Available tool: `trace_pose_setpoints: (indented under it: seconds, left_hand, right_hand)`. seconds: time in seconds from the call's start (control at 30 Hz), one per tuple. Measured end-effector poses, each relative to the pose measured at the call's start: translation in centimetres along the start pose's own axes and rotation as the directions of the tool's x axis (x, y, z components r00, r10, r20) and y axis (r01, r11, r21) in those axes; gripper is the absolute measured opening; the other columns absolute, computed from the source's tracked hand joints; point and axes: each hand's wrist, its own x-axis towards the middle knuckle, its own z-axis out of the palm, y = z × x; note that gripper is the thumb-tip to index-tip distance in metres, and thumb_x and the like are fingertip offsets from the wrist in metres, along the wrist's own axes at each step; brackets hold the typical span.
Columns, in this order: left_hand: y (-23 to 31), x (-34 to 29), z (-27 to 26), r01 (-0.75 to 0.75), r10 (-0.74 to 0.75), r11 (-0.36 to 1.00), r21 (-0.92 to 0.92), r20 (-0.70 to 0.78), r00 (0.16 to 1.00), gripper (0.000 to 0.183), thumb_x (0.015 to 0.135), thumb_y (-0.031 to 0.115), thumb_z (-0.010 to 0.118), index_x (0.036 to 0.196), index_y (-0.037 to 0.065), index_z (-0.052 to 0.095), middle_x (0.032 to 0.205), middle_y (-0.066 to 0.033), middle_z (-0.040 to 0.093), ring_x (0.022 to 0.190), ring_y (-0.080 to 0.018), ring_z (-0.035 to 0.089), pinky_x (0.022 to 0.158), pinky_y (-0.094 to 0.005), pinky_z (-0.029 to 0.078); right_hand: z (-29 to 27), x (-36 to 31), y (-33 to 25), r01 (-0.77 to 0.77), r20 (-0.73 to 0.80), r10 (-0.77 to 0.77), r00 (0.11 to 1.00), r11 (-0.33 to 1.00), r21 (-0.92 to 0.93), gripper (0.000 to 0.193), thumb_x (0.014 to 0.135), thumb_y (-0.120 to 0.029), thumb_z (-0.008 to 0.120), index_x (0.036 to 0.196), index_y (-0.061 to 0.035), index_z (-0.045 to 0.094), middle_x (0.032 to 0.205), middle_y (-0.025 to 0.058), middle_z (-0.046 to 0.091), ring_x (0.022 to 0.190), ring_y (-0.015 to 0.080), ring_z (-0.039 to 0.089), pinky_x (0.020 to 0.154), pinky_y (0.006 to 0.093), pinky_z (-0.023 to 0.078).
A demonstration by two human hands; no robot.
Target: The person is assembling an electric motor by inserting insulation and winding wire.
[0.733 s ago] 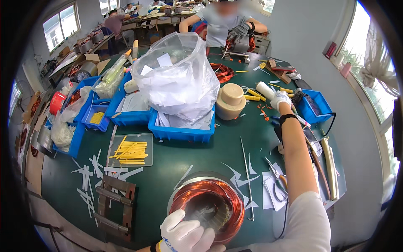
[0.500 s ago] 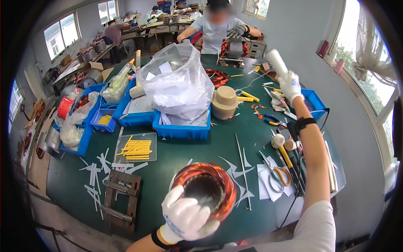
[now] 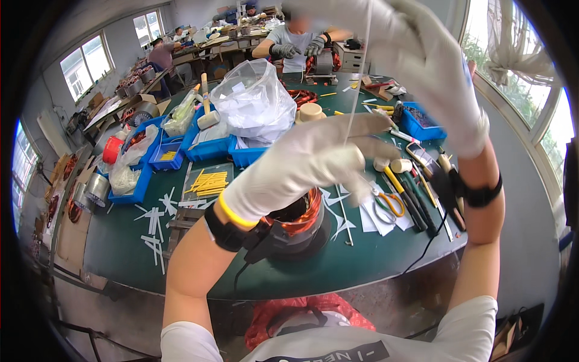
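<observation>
My left hand (image 3: 301, 166), in a white glove, is raised over the middle of the table, its fingers pointing right. A thin white string (image 3: 357, 78) runs down from the top of the view and ends at this hand, where the fingers seem closed on it; the lower fingers are blurred. My right hand (image 3: 431, 72), also gloved, is high and close at the upper right, its fingers smeared by motion, so its grip cannot be told. Below my left forearm stands a motor stator (image 3: 310, 220) with orange-red copper windings, partly hidden by the wrist.
Scissors (image 3: 389, 205) lie on paper to the right, beside mallets (image 3: 401, 166). Blue bins (image 3: 250, 157) and a plastic bag of paper (image 3: 253, 99) stand behind. Yellow strips (image 3: 208, 182) and white slips (image 3: 155, 223) lie left. A co-worker (image 3: 292, 45) sits opposite.
My left hand has left the stator and risen. My right hand has come up and nearer from the white cylinder at the far right. A string now shows beside both hands.
</observation>
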Motion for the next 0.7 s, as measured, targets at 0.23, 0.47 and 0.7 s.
trace_pose_setpoints:
  seconds: [0.23,0.47,0.7]
  left_hand:
    - [5.9,-12.0,-7.3,-0.439,0.285,0.88,-0.181,-0.536,0.794,0.031,0.103,0.028,0.046,0.118,0.003,0.058,0.083,-0.0003,0.058,0.056,-0.0054,0.042,0.056,-0.0223,0.038]
    - [12.4,-21.6,-9.2,-0.458,0.277,0.848,-0.268,-0.513,0.813,0.032,0.105,0.019,0.039,0.124,-0.001,0.056,0.08,0.0024,0.05,0.058,-0.0045,0.042,0.06,-0.0234,0.035]
    - [18.7,-33.1,-5.3,-0.564,0.456,0.82,0.101,-0.711,0.535,0.024,0.101,0.008,0.042,0.12,-0.004,0.05,0.079,0.0016,0.037,0.066,-0.0079,0.037,0.068,-0.0266,0.033]
  right_hand:
    - [-4.3,-3.2,17.0,-0.622,-0.281,0.58,0.765,0.55,-0.557,0.061,0.076,-0.041,0.074,0.12,-0.0016,0.06,0.111,0.0217,0.067,0.102,0.034,0.066,0.088,0.0396,0.051]
    - [6.4,-8.3,21.6,-0.589,0.04,0.758,0.651,0.538,-0.602,0.053,0.068,-0.017,0.075,0.117,-0.004,0.061,0.11,0.0183,0.067,0.105,0.0335,0.064,0.093,0.0377,0.049]
    - [15.3,-5.7,25.5,-0.521,0.422,0.823,0.38,0.568,-0.637,0.063,0.063,-0.013,0.083,0.122,-0.0081,0.06,0.122,0.0162,0.063,0.112,0.0314,0.062,0.092,0.0399,0.051]
